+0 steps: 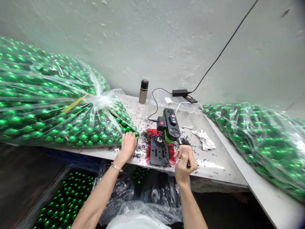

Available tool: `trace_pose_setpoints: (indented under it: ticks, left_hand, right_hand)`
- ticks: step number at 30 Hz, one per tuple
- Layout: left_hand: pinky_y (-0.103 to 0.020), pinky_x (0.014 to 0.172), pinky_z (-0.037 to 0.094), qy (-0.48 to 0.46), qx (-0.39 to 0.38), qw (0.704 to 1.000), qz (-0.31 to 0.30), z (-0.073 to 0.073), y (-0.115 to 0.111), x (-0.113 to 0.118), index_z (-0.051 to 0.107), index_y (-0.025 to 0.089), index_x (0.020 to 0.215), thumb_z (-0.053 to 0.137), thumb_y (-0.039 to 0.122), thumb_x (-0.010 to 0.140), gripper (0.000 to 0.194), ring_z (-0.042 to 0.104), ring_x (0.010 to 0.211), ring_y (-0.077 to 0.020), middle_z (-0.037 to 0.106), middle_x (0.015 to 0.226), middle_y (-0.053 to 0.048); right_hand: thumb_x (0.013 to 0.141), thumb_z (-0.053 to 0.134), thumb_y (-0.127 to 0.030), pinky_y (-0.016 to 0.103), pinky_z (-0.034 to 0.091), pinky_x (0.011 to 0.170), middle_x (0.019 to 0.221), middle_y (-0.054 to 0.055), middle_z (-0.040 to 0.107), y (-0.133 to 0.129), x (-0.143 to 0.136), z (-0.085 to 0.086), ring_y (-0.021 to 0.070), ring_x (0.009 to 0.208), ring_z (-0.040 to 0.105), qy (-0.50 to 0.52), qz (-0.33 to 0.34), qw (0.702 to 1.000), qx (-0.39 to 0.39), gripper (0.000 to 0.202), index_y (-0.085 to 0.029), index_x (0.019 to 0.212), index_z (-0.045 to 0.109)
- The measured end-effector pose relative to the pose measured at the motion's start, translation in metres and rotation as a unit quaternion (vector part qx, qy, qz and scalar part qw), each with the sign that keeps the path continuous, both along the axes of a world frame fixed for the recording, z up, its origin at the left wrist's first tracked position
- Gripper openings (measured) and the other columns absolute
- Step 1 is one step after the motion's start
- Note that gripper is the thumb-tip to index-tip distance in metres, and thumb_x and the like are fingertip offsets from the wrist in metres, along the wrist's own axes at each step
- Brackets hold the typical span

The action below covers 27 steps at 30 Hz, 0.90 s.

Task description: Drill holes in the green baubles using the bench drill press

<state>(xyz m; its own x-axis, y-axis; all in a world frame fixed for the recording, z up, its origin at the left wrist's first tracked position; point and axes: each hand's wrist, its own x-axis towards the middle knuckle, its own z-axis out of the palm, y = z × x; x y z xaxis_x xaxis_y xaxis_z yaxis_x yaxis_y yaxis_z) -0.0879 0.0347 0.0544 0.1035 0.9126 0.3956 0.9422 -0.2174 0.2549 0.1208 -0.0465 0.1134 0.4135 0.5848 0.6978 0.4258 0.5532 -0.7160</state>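
My left hand point(129, 144) is at the front edge of the white table, its fingers curled at an opening in the clear bag of green balls point(83, 136); its fingertips are hidden among the balls. A black-handled tool sits in my right hand point(186, 159), the fingers wrapped round it. Between my hands a black device point(172, 125) with a red switch stands over a black slotted plate point(159, 151). Under the plate lies a red mat point(172, 152). Small black bits are scattered around it.
A bottle point(143, 92) stands at the back, left of a black power adapter point(180, 93) with a cable. White gloves point(204, 140) lie right of the device. Another bag of green balls point(257, 140) is at the right. More green balls point(66, 197) lie below the table at the left.
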Motion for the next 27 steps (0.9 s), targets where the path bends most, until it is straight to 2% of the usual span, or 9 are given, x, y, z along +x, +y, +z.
trace_pose_setpoints:
  ticks: [4,9,13,15,17,19,21,25,27]
  left_hand:
    - [-0.040,0.077,0.042,0.080,-0.088,0.993,-0.025,0.005,0.021,-0.004,0.068,0.016,0.074,0.069,0.031,0.084,0.018,0.066,0.078,-0.0334,0.071,0.075,-0.017]
    - [-0.043,0.082,0.042,0.044,-0.070,0.995,-0.055,-0.007,0.006,-0.013,0.070,0.016,0.087,0.074,0.022,0.076,0.013,0.065,0.088,-0.0353,0.073,0.083,-0.017]
    - [-0.040,0.082,0.046,-0.106,-0.042,0.990,-0.077,-0.004,-0.003,-0.025,0.066,0.018,0.113,0.072,0.030,0.080,0.036,0.066,0.088,-0.0291,0.074,0.094,-0.012]
    - [-0.035,0.076,0.049,-0.233,-0.049,0.968,-0.076,0.001,-0.007,-0.026,0.064,0.020,0.120,0.071,0.040,0.082,0.043,0.067,0.080,-0.0239,0.074,0.093,-0.007]
    - [-0.030,0.065,0.051,-0.371,-0.080,0.922,-0.073,0.006,-0.013,-0.021,0.063,0.020,0.122,0.072,0.047,0.080,0.050,0.066,0.070,-0.0190,0.073,0.091,-0.005]
    - [-0.027,0.056,0.051,-0.495,-0.127,0.855,-0.086,0.007,-0.022,-0.012,0.063,0.018,0.122,0.075,0.049,0.075,0.057,0.066,0.066,-0.0168,0.072,0.096,-0.005]
    - [-0.026,0.057,0.054,-0.591,-0.176,0.780,-0.107,0.006,-0.032,0.000,0.063,0.018,0.123,0.077,0.049,0.073,0.061,0.069,0.071,-0.0176,0.071,0.101,-0.006]
    - [-0.029,0.066,0.060,-0.707,-0.272,0.641,-0.125,-0.002,-0.047,0.025,0.060,0.019,0.129,0.070,0.046,0.080,0.057,0.072,0.078,-0.0178,0.069,0.096,-0.006]
    - [-0.028,0.067,0.060,-0.735,-0.313,0.589,-0.123,-0.005,-0.049,0.035,0.059,0.020,0.131,0.070,0.044,0.080,0.057,0.070,0.074,-0.0152,0.070,0.098,-0.006]
  right_hand:
    - [0.099,0.045,-0.029,0.028,0.038,0.057,0.065,-0.002,0.048,-0.001,0.001,-0.003,0.0119,0.059,0.051,-0.005,-0.003,1.000,-0.010,0.034,-0.020,0.067,0.052]
    - [0.099,0.044,-0.028,0.028,0.037,0.058,0.065,-0.002,0.049,-0.001,0.000,-0.004,0.0122,0.061,0.052,-0.003,-0.004,1.000,-0.005,0.033,-0.020,0.068,0.053]
    - [0.099,0.045,-0.030,0.028,0.038,0.057,0.065,-0.002,0.049,-0.001,0.000,-0.005,0.0124,0.060,0.052,0.005,0.004,1.000,-0.008,0.031,-0.019,0.071,0.055]
    - [0.099,0.045,-0.030,0.028,0.038,0.056,0.065,-0.002,0.049,-0.001,0.000,-0.007,0.0122,0.059,0.052,0.008,0.000,1.000,-0.012,0.031,-0.019,0.072,0.056]
    - [0.099,0.045,-0.030,0.028,0.038,0.055,0.065,-0.002,0.050,-0.001,0.000,-0.008,0.0120,0.057,0.051,0.009,-0.004,1.000,-0.012,0.031,-0.019,0.072,0.056]
    - [0.099,0.044,-0.029,0.028,0.038,0.055,0.065,-0.002,0.050,0.000,0.000,-0.010,0.0119,0.057,0.052,0.005,-0.004,1.000,-0.009,0.031,-0.019,0.071,0.056]
    - [0.099,0.044,-0.027,0.028,0.038,0.056,0.066,-0.002,0.051,-0.001,0.001,-0.011,0.0119,0.058,0.052,-0.003,-0.001,1.000,-0.004,0.031,-0.019,0.071,0.055]
    - [0.099,0.044,-0.025,0.027,0.039,0.056,0.067,-0.001,0.052,-0.001,0.002,-0.012,0.0112,0.059,0.052,-0.013,0.006,1.000,-0.002,0.031,-0.020,0.069,0.052]
    - [0.098,0.043,-0.024,0.027,0.040,0.056,0.069,-0.001,0.052,-0.002,0.003,-0.013,0.0113,0.059,0.053,-0.015,0.009,1.000,-0.001,0.033,-0.020,0.067,0.050]
